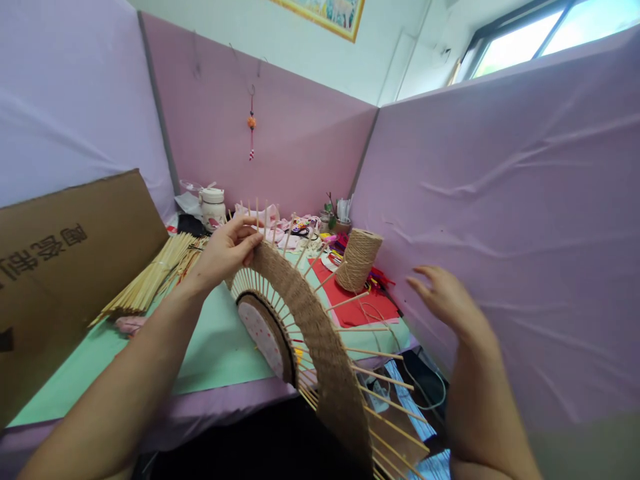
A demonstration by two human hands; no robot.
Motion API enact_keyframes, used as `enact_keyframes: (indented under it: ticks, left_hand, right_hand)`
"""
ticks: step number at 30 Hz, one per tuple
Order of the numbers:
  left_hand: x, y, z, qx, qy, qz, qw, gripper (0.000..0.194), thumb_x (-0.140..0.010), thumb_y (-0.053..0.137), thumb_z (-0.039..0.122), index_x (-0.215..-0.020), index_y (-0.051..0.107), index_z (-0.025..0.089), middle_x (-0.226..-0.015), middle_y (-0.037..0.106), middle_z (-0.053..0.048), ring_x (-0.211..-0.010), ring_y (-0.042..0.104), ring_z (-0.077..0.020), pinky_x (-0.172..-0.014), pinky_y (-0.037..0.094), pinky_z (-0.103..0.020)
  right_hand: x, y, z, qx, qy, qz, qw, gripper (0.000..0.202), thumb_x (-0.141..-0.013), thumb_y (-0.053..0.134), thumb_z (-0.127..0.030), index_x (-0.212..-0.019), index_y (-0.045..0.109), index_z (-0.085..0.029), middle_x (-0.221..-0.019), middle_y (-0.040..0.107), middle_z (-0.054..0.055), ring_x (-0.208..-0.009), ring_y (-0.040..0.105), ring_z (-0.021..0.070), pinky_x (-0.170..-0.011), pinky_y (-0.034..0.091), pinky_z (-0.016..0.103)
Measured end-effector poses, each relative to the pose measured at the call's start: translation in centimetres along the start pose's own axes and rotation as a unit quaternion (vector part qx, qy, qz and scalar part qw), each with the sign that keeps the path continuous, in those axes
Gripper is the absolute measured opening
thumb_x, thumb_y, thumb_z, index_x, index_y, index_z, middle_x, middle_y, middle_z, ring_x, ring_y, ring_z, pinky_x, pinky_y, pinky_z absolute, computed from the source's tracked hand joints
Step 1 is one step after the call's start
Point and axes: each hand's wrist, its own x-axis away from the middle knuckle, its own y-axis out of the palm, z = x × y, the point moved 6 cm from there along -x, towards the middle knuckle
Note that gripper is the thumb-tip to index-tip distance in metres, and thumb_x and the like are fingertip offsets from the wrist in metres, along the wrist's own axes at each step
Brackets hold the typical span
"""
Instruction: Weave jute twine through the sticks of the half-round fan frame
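Observation:
A partly woven basket [310,313] of brown twine on wooden sticks stands tilted across the table's front edge. Its sticks fan out past the woven band, and its round centre [263,333] is covered in pale cloth with small red dots. My left hand [237,243] grips the top of the woven band, fingers and thumb closed around it by the sticks. Off to the right, my right hand [443,293] is raised in the air with thumb and fingers apart, touching nothing that I can see. A spool of brown twine [360,260] stands between the basket and that hand.
Under the spool lies red cloth [345,300] on the green tabletop [215,347]. A bundle of thin sticks [145,277] and a cardboard sheet [75,267] are at the left. Behind are a white jar [213,208] and pink fabric. Purple partitions [500,200] enclose the table.

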Motion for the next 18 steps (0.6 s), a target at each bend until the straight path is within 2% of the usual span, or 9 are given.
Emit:
enact_keyframes:
  ticks: [2, 3, 4, 6, 8, 10, 12, 15, 18]
  left_hand:
    - [0.0, 0.0, 0.1, 0.002, 0.002, 0.0, 1.0, 0.021, -0.08, 0.061, 0.031, -0.096, 0.055, 0.019, -0.055, 0.048, 0.006, -0.039, 0.043, -0.007, -0.039, 0.033, -0.018]
    - [0.1, 0.0, 0.1, 0.004, 0.003, 0.001, 1.0, 0.021, -0.08, 0.061, 0.031, -0.096, 0.055, 0.019, -0.055, 0.048, 0.006, -0.039, 0.043, -0.0069, -0.038, 0.032, -0.018]
    - [0.1, -0.1, 0.2, 0.005, 0.003, 0.002, 1.0, 0.022, -0.08, 0.061, 0.031, -0.096, 0.055, 0.019, -0.055, 0.049, 0.006, -0.039, 0.043, -0.0069, -0.038, 0.032, -0.018]
    - [0.2, -0.1, 0.3, 0.002, 0.0, 0.004, 1.0, 0.021, -0.079, 0.061, 0.031, -0.096, 0.055, 0.018, -0.054, 0.048, 0.007, -0.039, 0.043, -0.0067, -0.038, 0.032, -0.018]
    - [0.2, -0.1, 0.3, -0.003, -0.003, 0.007, 1.0, 0.021, -0.079, 0.061, 0.03, -0.095, 0.054, 0.018, -0.054, 0.049, 0.007, -0.039, 0.043, -0.0067, -0.038, 0.032, -0.018]
    - [0.2, -0.1, 0.2, -0.008, -0.003, 0.007, 1.0, 0.02, -0.079, 0.061, 0.029, -0.095, 0.055, 0.019, -0.054, 0.048, 0.007, -0.039, 0.043, -0.0068, -0.038, 0.032, -0.018]
    - [0.2, -0.1, 0.2, -0.009, 0.001, 0.005, 1.0, 0.02, -0.08, 0.061, 0.03, -0.096, 0.055, 0.019, -0.054, 0.048, 0.007, -0.039, 0.043, -0.007, -0.038, 0.032, -0.018]
    - [0.1, -0.1, 0.0, -0.004, 0.002, 0.003, 1.0, 0.02, -0.08, 0.06, 0.03, -0.096, 0.055, 0.02, -0.054, 0.048, 0.007, -0.039, 0.043, -0.0074, -0.038, 0.032, -0.019]
    - [0.1, -0.2, 0.0, 0.002, -0.003, 0.004, 1.0, 0.02, -0.08, 0.06, 0.031, -0.096, 0.055, 0.02, -0.054, 0.047, 0.007, -0.038, 0.043, -0.0076, -0.038, 0.032, -0.019]
  right_hand:
    - [-0.8, 5.7, -1.5, -0.062, 0.029, -0.118, 0.991, 0.037, -0.09, 0.045, -0.044, -0.094, 0.07, -0.016, -0.099, 0.072, 0.015, -0.088, 0.068, 0.0259, -0.076, 0.05, 0.035]
    - [-0.9, 8.2, -2.4, -0.08, 0.033, -0.156, 0.984, 0.036, -0.089, 0.048, -0.045, -0.09, 0.07, -0.016, -0.092, 0.073, 0.014, -0.082, 0.068, 0.0243, -0.07, 0.048, 0.032]
    - [-0.9, 10.4, -3.4, -0.093, 0.031, -0.174, 0.98, 0.034, -0.087, 0.052, -0.045, -0.086, 0.07, -0.016, -0.09, 0.073, 0.013, -0.08, 0.067, 0.0232, -0.067, 0.046, 0.029]
    - [-0.6, 13.6, -5.0, -0.113, 0.031, -0.169, 0.979, 0.027, -0.083, 0.06, -0.039, -0.083, 0.069, -0.014, -0.086, 0.073, 0.012, -0.075, 0.066, 0.021, -0.062, 0.043, 0.026]
    - [-0.4, 15.2, -6.2, -0.119, 0.03, -0.161, 0.979, 0.024, -0.086, 0.056, -0.032, -0.08, 0.069, -0.013, -0.078, 0.073, 0.009, -0.068, 0.065, 0.0183, -0.058, 0.041, 0.024]
    - [-1.1, 15.1, -7.2, -0.116, 0.026, -0.147, 0.982, 0.031, -0.091, 0.045, -0.029, -0.079, 0.069, -0.014, -0.073, 0.072, 0.007, -0.065, 0.064, 0.0168, -0.057, 0.041, 0.023]
    - [-3.3, 13.4, -8.1, -0.104, 0.021, -0.116, 0.988, 0.039, -0.095, 0.036, -0.03, -0.083, 0.069, -0.014, -0.079, 0.073, 0.009, -0.072, 0.066, 0.0175, -0.062, 0.042, 0.023]
    - [-9.1, 9.8, -9.5, -0.062, 0.025, -0.063, 0.996, 0.037, -0.095, 0.039, -0.033, -0.095, 0.07, -0.015, -0.103, 0.072, 0.016, -0.096, 0.065, 0.0218, -0.077, 0.044, 0.025]
    - [-15.2, 7.0, -10.0, -0.008, 0.075, -0.046, 0.996, 0.026, -0.089, 0.051, -0.024, -0.098, 0.071, -0.011, -0.105, 0.07, 0.022, -0.101, 0.065, 0.0268, -0.082, 0.046, 0.03]
